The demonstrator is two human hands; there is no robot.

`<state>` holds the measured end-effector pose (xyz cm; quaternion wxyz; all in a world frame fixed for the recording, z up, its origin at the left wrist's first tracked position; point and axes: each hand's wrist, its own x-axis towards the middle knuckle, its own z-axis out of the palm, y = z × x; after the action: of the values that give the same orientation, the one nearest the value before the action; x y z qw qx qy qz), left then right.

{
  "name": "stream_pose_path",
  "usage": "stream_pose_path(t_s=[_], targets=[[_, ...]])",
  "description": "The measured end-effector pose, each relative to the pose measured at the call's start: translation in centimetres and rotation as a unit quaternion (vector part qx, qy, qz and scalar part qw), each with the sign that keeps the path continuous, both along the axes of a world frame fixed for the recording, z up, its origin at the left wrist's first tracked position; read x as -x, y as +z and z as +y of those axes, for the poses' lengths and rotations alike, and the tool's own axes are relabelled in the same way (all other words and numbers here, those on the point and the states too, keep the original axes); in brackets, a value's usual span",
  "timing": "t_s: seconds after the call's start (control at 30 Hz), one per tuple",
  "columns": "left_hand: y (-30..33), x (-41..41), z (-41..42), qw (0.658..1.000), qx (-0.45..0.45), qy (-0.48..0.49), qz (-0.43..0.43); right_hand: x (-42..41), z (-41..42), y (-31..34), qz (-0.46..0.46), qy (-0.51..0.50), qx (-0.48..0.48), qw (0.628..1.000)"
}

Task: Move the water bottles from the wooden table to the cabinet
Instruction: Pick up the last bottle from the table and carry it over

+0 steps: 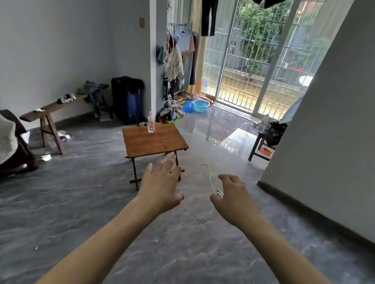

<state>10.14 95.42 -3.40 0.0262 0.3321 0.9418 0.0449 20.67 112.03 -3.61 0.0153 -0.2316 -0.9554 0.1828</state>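
Note:
A clear water bottle point(151, 122) with a white cap and red label stands upright near the far edge of a small wooden folding table point(157, 142) in the middle of the room. A second bottle point(263, 123) stands on a low dark piece of furniture point(258, 145) at the right, beside the wall. My left hand point(161, 182) reaches forward with fingers spread, short of the table's near edge and holding nothing. My right hand point(234, 197) hangs to its right over the floor, fingers loosely curled and empty.
A white cord point(210, 178) lies on the grey tiled floor by the table. A long wooden bench point(48, 112) and a dark suitcase point(126, 99) stand at the left wall. A blue basin point(200, 105) and clothes sit by the barred balcony door.

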Motion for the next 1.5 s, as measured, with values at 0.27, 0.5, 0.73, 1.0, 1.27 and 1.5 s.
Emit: stream_pose_path(t_s=[0.27,0.5,0.73,1.0,1.27,1.5], targets=[[0.5,5.4,7.0,1.000,0.003,0.002,-0.004,4.5,7.4,0.2,0.014,-0.004,-0.005,1.000],[2.0,11.0,17.7,1.000,0.004,-0.011,0.016,9.4,17.5,1.4,0.051,-0.022,-0.008,0.998],[2.8,15.7,26.4,1.000,0.013,-0.010,0.019,15.0,27.2,2.5,0.058,0.006,-0.014,0.998],[2.5,21.9,34.1,1.000,0.015,-0.007,0.021,21.2,33.7,1.6,0.045,0.020,-0.011,0.999],[0.3,31.6,41.3,0.999,0.011,-0.004,0.030,32.8,40.6,0.5,0.030,0.037,-0.029,0.998],[0.0,43.3,47.2,1.000,0.002,0.007,0.002,45.2,46.8,1.4,0.022,0.044,-0.055,0.997]])
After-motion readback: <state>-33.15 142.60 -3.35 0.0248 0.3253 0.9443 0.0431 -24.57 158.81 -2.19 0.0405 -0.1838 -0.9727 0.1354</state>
